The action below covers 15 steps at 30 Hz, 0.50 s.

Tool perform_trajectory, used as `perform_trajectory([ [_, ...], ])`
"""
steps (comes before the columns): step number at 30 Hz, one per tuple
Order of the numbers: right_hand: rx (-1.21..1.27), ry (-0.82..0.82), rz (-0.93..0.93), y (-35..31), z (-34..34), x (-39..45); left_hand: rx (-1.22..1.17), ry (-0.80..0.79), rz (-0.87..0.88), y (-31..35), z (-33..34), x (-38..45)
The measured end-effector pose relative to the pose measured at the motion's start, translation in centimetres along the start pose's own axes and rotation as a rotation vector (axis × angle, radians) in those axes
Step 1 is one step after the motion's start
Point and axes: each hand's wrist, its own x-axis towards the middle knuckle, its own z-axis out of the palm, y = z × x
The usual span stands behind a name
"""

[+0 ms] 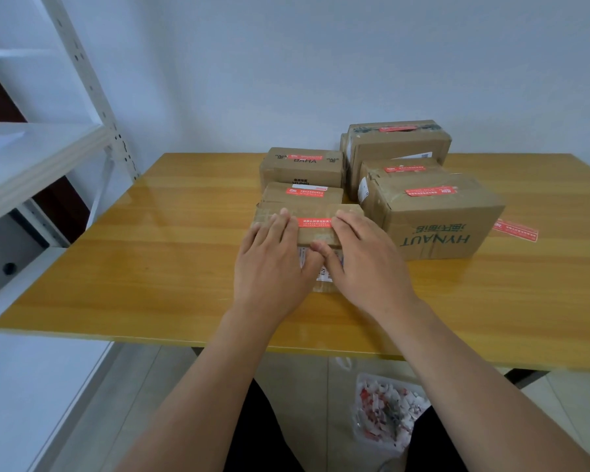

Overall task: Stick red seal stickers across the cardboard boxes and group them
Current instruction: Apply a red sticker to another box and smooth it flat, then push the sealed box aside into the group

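On the table [116,260], just left of the HYNAUT box [433,216], you had the near box [307,229] under both hands. Your left hand [273,267] lay flat on its top with fingers straight and close together, pressing by the left end of the sticker [315,223]; its thumb reached down the front face. Your right hand [365,264] did the same at the sticker's right end, fingers extended, thumb tip meeting the other thumb at the front edge. Neither hand gripped anything.

The sticker ran left to right across the top, its long axis parallel to the table's near edge and in line with the box's length. It looked laid down already, so I judge you were smoothing it flat.

Behind this box sat a second box [304,194] and the BAHA box [302,166], each with a red seal. The HYNAUT box, the one behind it [402,166] and the tall rear box [395,141] were sealed too. That made six sealed and loosely gathered. To the right of the HYNAUT box a spare sticker [515,229] lay flat on the table. What seemed left was nudging the near box into the group.
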Motion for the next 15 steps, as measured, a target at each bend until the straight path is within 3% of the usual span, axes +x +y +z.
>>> perform_trajectory([
  [9, 0.112, -0.080, 0.053, 1.0, -0.8, -0.2, 0.057, -0.003, -0.017, 0.0, 0.2, 0.0],
  [13, 0.010, 0.055, 0.157, 3.5, -1.3, 0.0, 0.107, -0.050, -0.024, -0.7, 0.2, 0.8],
  [15, -0.013, 0.041, 0.189, 4.1, -1.8, 0.5, 0.120, -0.048, -0.044, -0.8, 0.2, 1.3],
])
